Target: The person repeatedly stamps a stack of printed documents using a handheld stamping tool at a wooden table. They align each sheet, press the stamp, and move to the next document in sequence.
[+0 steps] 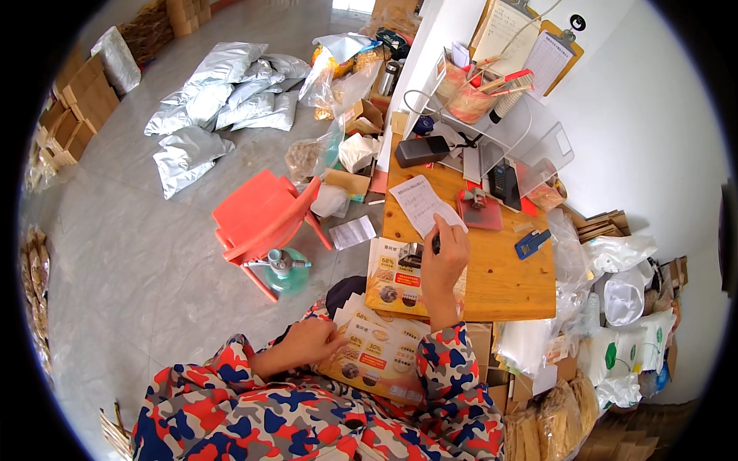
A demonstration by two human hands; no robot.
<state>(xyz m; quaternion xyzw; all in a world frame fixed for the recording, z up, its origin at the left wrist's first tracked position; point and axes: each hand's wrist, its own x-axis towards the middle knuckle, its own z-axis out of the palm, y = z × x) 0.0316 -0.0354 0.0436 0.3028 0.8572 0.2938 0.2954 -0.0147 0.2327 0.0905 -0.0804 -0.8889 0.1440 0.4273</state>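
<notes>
A stack of flat yellow-and-white printed packages lies across my lap. My left hand is closed at the stack's left edge, its fingertips bent against it. On the wooden table, my right hand has its fingers pinched around a small black object, mostly hidden by the fingers. That hand is at the lower end of a white printed sheet. A second stack of the same printed packages lies at the table's near left corner, partly under my right wrist.
On the table are a black box, a red pad, a blue device and a clear organizer. A red plastic chair stands to the left. Silver bags lie on the floor; plastic bags crowd the right.
</notes>
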